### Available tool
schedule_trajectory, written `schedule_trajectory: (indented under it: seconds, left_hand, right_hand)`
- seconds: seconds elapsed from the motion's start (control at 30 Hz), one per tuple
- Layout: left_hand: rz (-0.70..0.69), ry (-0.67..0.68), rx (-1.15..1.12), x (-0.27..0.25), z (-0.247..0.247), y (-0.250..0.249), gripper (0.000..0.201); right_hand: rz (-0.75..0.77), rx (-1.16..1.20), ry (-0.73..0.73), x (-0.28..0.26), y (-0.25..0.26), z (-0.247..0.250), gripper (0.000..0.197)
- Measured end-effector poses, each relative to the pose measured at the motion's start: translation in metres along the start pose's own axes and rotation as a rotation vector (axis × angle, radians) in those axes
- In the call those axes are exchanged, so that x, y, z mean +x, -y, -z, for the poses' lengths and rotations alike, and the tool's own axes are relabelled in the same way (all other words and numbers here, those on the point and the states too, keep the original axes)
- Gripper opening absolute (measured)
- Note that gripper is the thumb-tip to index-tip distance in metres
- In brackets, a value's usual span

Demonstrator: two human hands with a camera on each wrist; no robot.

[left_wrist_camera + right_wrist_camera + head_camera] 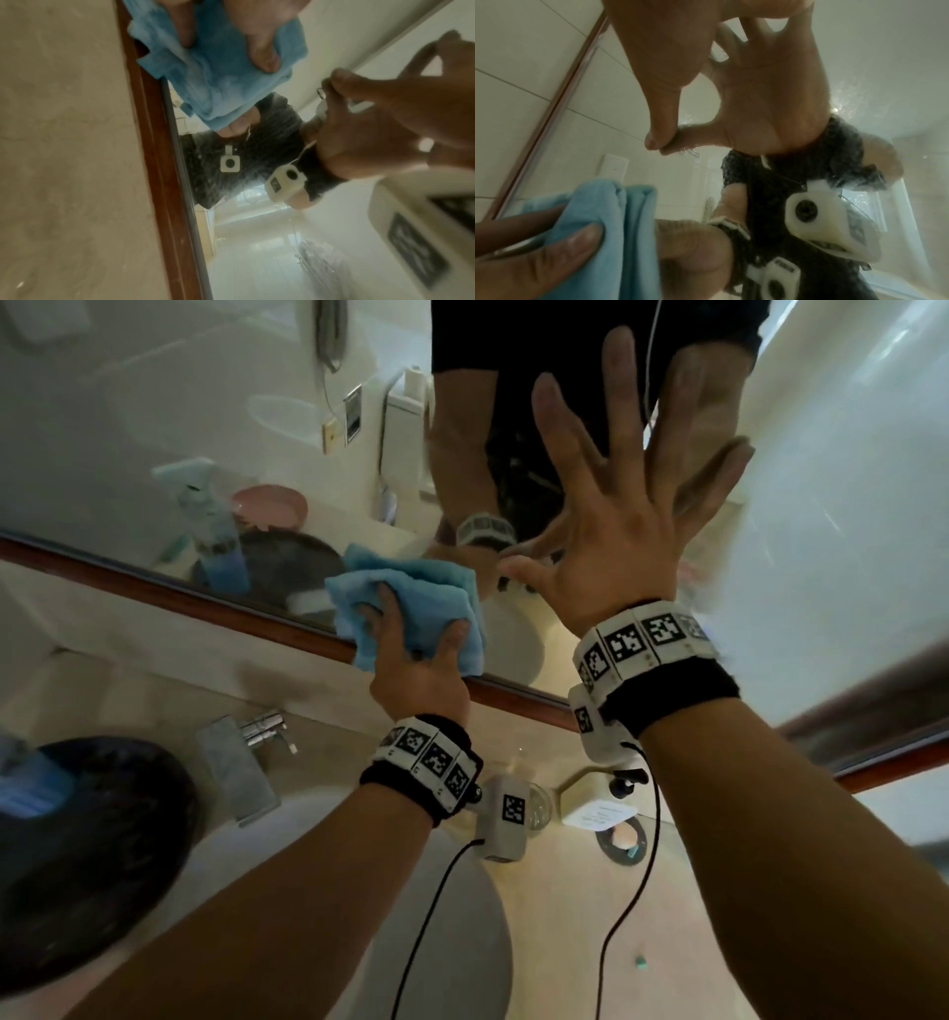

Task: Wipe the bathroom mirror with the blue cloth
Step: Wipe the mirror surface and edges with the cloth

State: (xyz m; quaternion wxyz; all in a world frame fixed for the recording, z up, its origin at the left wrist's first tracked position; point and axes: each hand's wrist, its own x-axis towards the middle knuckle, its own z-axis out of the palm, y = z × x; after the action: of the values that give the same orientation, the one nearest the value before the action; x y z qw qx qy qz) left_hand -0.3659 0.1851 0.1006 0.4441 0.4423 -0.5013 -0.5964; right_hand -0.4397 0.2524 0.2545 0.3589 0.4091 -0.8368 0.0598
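Observation:
The blue cloth point(411, 588) is bunched against the lower edge of the mirror point(847, 505), overlapping its brown wooden frame point(205, 603). My left hand point(411, 634) grips the cloth, fingers and thumb dug into its folds. In the left wrist view my thumb lies across the cloth point(213, 81) beside the frame point(159, 162). My right hand point(601, 521) lies flat on the glass to the right of the cloth, fingers spread wide and holding nothing. The right wrist view shows that hand point(667, 71) meeting its reflection, with the cloth point(618, 223) at lower left.
Below the mirror a chrome faucet point(257, 737) stands over a dark round basin point(87, 855) at the left. A small white box point(601, 814) sits on the beige counter point(565, 916). A spray bottle point(210, 526) and a pink dish show as reflections in the glass.

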Motion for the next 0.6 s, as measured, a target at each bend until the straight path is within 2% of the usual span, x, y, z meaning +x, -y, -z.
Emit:
schedule_trajectory:
  seconds: [0.3,0.6]
  left_hand:
    - [-0.027,0.026,0.035,-0.025,-0.021,0.009,0.075]
    - [-0.075,0.039,0.004,-0.011,-0.008,0.008,0.083]
  right_hand:
    - [-0.001,0.017,-0.013,-0.001,-0.001,-0.001,0.111]
    - [-0.022,-0.018,-0.018,-0.002,0.006,-0.001,0.113]
